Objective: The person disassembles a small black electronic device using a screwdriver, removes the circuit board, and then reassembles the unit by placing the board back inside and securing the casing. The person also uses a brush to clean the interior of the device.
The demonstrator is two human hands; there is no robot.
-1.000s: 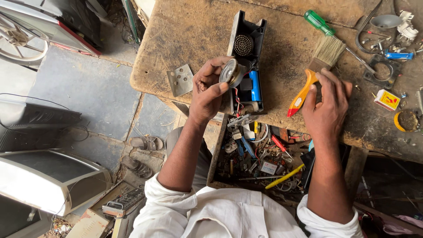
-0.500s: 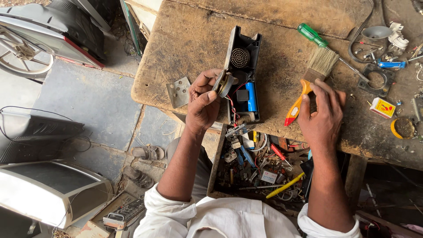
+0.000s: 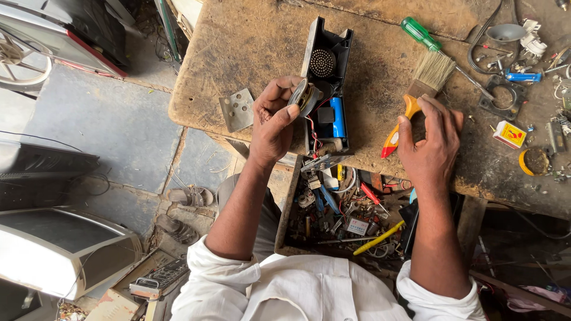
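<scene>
My left hand (image 3: 275,122) pinches a small round speaker (image 3: 302,95), lifted on red and black wires beside an opened black device case (image 3: 326,65) that lies on a worn wooden workbench (image 3: 250,41). A blue battery cell (image 3: 338,117) sits inside the case. My right hand (image 3: 431,139) rests on the bench, its fingers over the orange-and-yellow handle of a paintbrush (image 3: 419,89), whose bristles point away from me.
A green-handled screwdriver (image 3: 419,32) lies beyond the brush. A small metal plate (image 3: 238,109) lies left of my hand. Small parts, a funnel and a yellow box (image 3: 510,134) crowd the right end. An open drawer (image 3: 348,217) of tools and wires sits below the bench edge. Old appliances (image 3: 53,249) stand on the floor at left.
The view has shifted slightly. My right hand has settled onto the brush handle, and my left hand keeps the speaker lifted beside the case.
</scene>
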